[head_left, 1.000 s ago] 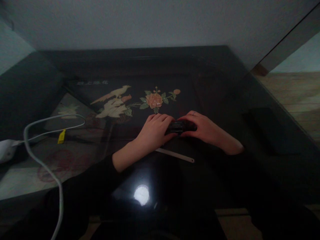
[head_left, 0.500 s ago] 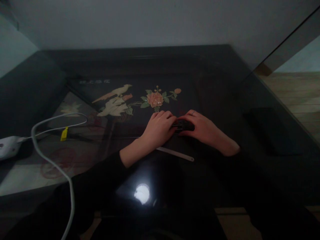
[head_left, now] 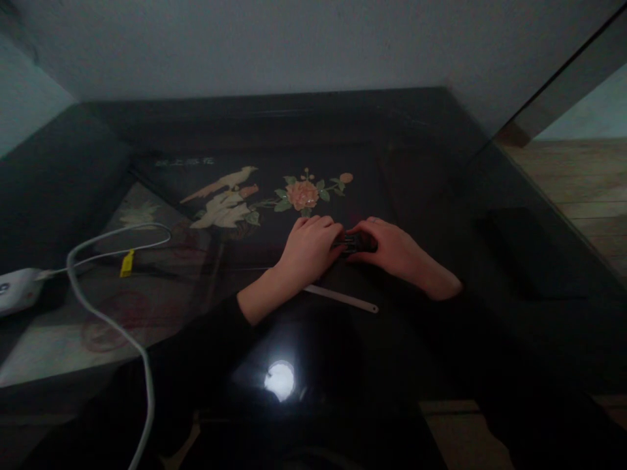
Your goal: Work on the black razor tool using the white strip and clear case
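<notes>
A small black object (head_left: 356, 243) with ridges or slots on its left part lies between my hands; its kind is too dark to make out. My left hand (head_left: 313, 247) closes on its left end, fingers curled over and partly hiding it. My right hand (head_left: 389, 251) grips the right end between thumb and fingers, with a ring on one finger. Under my left wrist a thin pale strip (head_left: 345, 299) with a hole at its end sticks out on the dark glossy tabletop (head_left: 416, 365).
On the left stands a white charger (head_left: 19, 289) with a white cable (head_left: 105, 321) looping toward me and a yellow tag (head_left: 127, 263) on it. A dark flat rectangular object (head_left: 533, 251) lies at right. Inlaid birds and a flower (head_left: 302, 194) decorate the tabletop. A wall (head_left: 255, 46) rises behind.
The view has shifted slightly. Both hands keep hold of the black object in nearly the same place, with only a small shift of the right hand's fingers.
</notes>
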A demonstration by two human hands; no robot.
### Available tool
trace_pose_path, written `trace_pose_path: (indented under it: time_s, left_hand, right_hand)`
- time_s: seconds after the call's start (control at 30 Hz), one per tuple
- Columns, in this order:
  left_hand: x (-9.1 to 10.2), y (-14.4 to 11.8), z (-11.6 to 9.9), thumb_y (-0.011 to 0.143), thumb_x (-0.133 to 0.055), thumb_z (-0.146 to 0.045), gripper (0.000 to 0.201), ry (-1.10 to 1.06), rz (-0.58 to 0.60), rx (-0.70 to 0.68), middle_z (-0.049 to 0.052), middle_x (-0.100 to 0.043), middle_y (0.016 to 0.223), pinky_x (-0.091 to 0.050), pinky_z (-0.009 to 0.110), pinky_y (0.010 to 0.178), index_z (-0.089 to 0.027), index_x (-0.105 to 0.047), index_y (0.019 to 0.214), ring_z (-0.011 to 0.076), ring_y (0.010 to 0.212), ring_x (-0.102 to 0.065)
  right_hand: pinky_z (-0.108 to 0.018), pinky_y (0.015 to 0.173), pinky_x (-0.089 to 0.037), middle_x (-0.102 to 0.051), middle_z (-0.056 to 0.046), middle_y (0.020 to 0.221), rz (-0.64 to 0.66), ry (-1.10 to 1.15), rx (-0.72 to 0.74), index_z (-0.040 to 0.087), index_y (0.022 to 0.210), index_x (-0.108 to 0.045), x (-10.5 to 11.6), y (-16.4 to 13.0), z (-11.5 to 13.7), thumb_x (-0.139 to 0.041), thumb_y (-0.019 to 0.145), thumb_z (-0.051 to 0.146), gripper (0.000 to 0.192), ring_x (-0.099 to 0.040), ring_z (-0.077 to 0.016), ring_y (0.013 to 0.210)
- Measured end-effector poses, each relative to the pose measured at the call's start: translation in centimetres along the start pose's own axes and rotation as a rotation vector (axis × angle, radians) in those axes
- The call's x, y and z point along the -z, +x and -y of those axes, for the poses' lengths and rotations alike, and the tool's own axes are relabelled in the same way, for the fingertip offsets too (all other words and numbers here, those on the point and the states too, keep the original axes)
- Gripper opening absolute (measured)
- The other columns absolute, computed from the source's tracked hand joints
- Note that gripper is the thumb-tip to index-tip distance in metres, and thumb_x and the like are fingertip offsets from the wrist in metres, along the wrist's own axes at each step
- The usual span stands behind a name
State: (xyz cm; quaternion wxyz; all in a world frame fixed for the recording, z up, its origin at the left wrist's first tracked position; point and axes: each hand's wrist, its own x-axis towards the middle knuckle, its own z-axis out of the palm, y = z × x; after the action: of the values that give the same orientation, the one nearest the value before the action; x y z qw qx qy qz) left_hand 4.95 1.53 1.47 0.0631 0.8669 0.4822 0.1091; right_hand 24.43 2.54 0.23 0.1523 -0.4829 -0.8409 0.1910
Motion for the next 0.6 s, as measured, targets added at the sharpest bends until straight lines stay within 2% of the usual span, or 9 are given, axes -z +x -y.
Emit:
trace_pose_path:
  time_s: [0.23, 0.6]
  left_hand:
    - [-0.31, 0.14, 0.22, 0.09, -0.064, -0.028, 0.011, -0.082, -0.004, 0.028, 0.005, -0.069, 0.097, -0.041, 0.035, 0.079, -0.019, -0.068, 0.094, 0.0225, 0.092, -0.063]
    - [-0.41, 0.33, 0.12, 0.09, -0.064, -0.028, 0.012, -0.092, 0.021, 0.053, 0.006, -0.068, 0.096, -0.041, 0.035, 0.08, -0.018, -0.066, 0.096, 0.023, 0.093, -0.063]
  right_hand:
    - [-0.032, 0.07, -0.041, -0.066, -0.007, 0.093, 0.012, 0.005, -0.002, 0.017, 0.105, -0.065, 0.03, 0.1, 0.0, -0.079, 0.076, 0.034, 0.036, -0.06, -0.0238, 0.082]
    - [-0.031, 0.068, -0.04, -0.067, -0.006, 0.09, -0.002, 0.025, -0.004, 0.02, 0.101, -0.065, 0.03, 0.17, 0.08, -0.079, 0.075, 0.035, 0.033, -0.06, -0.0232, 0.08]
